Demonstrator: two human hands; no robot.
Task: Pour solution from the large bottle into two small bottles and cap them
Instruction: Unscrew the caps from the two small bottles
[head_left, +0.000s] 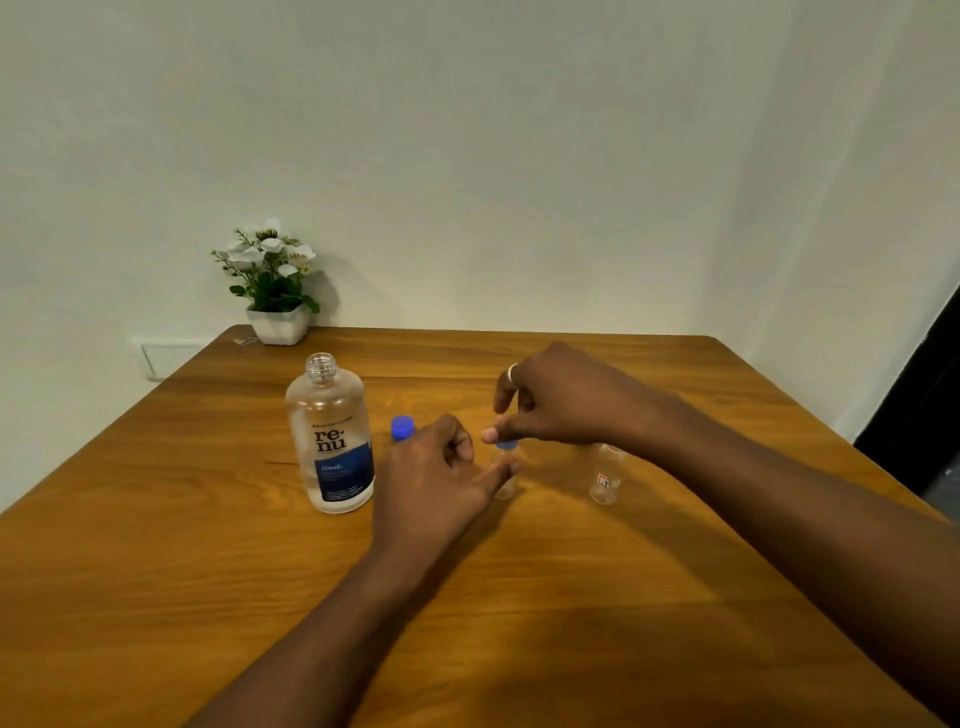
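Right hand (558, 400) pinches blue cap (506, 444) atop center small bottle (505, 480); left hand (441, 467) steadies it, thumb and finger on glass. Second small bottle (605, 475) right, uncapped. Open renu bottle (332, 441) left, spare blue cap (402, 427) beside.

Right hand (561, 400) in fingertip grip, left hand (441, 467) seemingly half-curled.

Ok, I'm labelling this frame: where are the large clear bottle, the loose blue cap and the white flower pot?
Large clear bottle (332, 441): head view, label.
Loose blue cap (402, 428): head view, top.
White flower pot (278, 326): head view, front wall.
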